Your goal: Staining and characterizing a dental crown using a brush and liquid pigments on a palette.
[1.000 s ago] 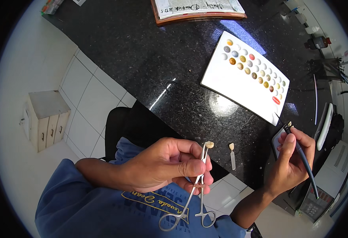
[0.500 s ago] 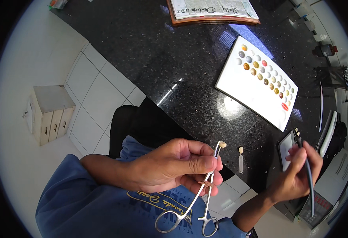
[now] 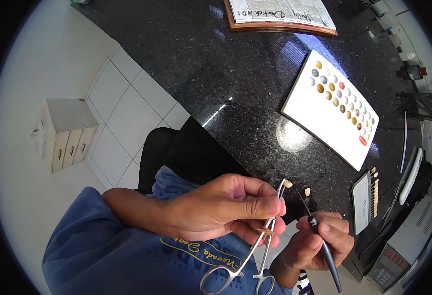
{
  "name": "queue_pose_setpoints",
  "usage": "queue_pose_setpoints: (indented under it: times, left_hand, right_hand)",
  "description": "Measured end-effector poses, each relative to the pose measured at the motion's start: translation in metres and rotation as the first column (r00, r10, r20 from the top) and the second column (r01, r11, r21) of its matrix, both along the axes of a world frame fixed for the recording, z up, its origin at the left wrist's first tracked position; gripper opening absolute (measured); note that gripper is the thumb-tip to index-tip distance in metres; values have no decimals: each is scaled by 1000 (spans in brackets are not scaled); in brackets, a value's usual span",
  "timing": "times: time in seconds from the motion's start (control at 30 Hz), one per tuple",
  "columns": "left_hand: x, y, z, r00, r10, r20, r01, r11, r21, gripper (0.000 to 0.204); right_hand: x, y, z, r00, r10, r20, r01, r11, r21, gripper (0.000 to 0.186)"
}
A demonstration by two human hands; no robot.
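My left hand [image 3: 221, 209] is closed around locking forceps [image 3: 256, 250], whose ring handles hang below the fingers. A reddish-brown band wraps the shanks near the joint. At the forceps' curved tip sits a small cream tooth crown [image 3: 288, 184]. My right hand [image 3: 299, 248] grips a fine brush [image 3: 331, 263] by its dark handle. The brush's thin tip points up and left, close to a tooth-shaped shade tab [image 3: 308, 191] on the counter and a little right of the crown. The tab's lower part is hidden behind my right hand and the brush.
A white palette [image 3: 314, 120] with wells of coloured pastes lies on the black speckled counter [image 3: 176, 64]. Right of my right hand rests a shade guide [image 3: 360, 204] with several tooth tabs. A clipboard-like board with papers [image 3: 284, 12] lies at the back. Drawers [image 3: 71, 140] stand left.
My right hand has moved left with the brush, from over the shade guide to beside the crown. The shade guide now shows. The forceps have stayed nearly in place in my left hand.
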State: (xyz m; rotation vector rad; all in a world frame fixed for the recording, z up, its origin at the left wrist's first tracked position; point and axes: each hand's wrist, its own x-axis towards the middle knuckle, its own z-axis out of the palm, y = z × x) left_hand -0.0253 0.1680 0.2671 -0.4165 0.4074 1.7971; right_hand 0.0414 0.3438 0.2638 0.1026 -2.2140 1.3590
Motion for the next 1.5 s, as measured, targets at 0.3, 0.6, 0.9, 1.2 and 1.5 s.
queue_pose_setpoints:
  times: [0.3,0.6,0.9,1.2,1.5]
  left_hand:
    - [1,0,-2,1000,9,5,-9,1000,9,22]
    - [1,1,-2,1000,-1,-1,1,1000,10,21]
    - [0,-1,-2,1000,-2,11,1,1000,25,23]
    - [1,-1,-6,1000,11,18,-12,997,76,28]
    - [-2,0,-1,1000,-16,2,16,1000,3,27]
  right_hand:
    - [0,0,2,998,-13,59,11,999,30,22]
    - [0,-6,1,996,-91,7,91,996,12,23]
    - [0,-9,0,994,-109,11,109,994,23,23]
    - [1,2,1,999,9,53,-12,999,49,23]
    - [3,3,3,1000,5,19,-3,992,-125,26]
